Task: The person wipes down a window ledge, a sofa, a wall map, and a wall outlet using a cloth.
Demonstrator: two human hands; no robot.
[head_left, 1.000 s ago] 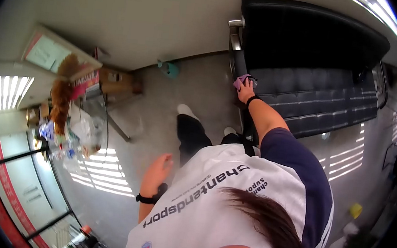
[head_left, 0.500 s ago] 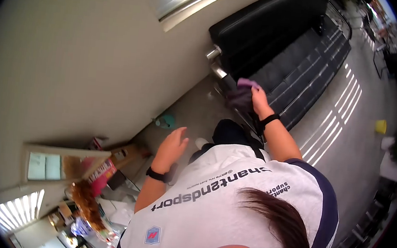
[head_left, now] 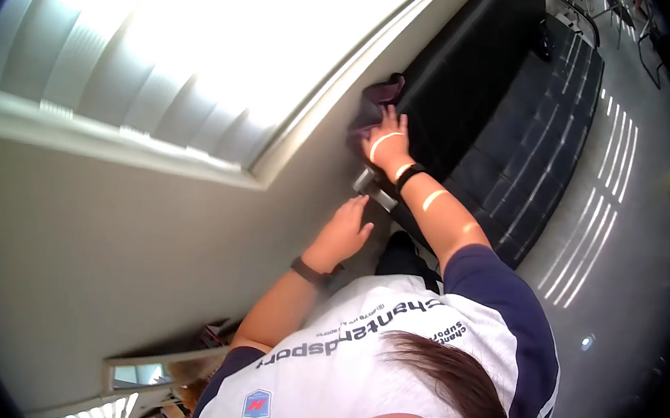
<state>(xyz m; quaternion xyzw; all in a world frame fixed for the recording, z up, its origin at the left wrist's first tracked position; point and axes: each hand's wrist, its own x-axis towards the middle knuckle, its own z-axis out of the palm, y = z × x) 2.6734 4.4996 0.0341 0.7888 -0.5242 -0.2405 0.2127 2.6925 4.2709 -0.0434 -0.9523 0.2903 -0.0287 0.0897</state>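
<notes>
At one end of the sofa (head_left: 516, 134), by its backrest, the head view shows the right hand (head_left: 390, 143) laid over a purple cloth (head_left: 384, 91); whether it grips, I cannot tell. The left hand (head_left: 344, 232), fingers loosely extended, is near the metal armrest (head_left: 364, 181).

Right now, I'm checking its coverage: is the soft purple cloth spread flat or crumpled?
Crumpled: the purple cloth bunches in uneven folds, its upper edge curling near the right hand.

A dark-lettered white shirt (head_left: 326, 385) with navy sleeves (head_left: 497, 285) is worn with dark wristbands (head_left: 410, 176).
</notes>
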